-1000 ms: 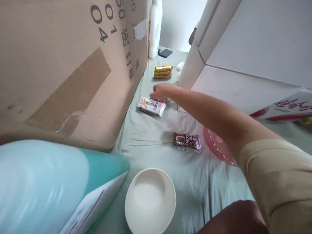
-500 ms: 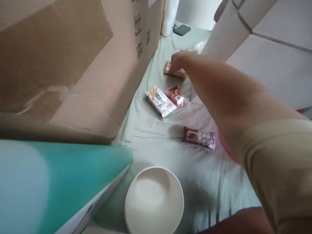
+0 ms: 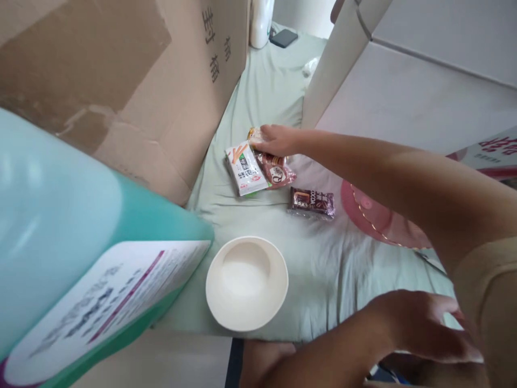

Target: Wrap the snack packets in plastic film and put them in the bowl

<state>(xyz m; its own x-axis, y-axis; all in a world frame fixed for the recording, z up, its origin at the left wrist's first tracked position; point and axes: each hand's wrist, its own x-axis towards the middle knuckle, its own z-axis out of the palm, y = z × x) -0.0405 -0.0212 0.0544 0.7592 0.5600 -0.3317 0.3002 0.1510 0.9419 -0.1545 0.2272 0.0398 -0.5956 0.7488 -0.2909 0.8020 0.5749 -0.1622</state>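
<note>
My right hand lies over a small yellow-and-white snack packet, its fingers gripping the wrapper from above. That packet touches a white snack packet with an orange stick picture and overlaps a reddish-brown snack packet. Nearer to me lies a dark brown cocoa snack packet. A white paper bowl stands upright at the sheet's near edge with nothing inside. Low on the right, my left hand hangs beside the edge, fingers apart and nothing visible in them.
A big cardboard box walls the left side, with a teal jug before it. White box panels stand on the right. A pink plate lies under my right arm. Farther back are a white bottle and a dark flat object.
My right hand has brought the yellow-and-white packet closer, up against the other two packets. My left hand has come into view at the lower right. The camera view has shifted.
</note>
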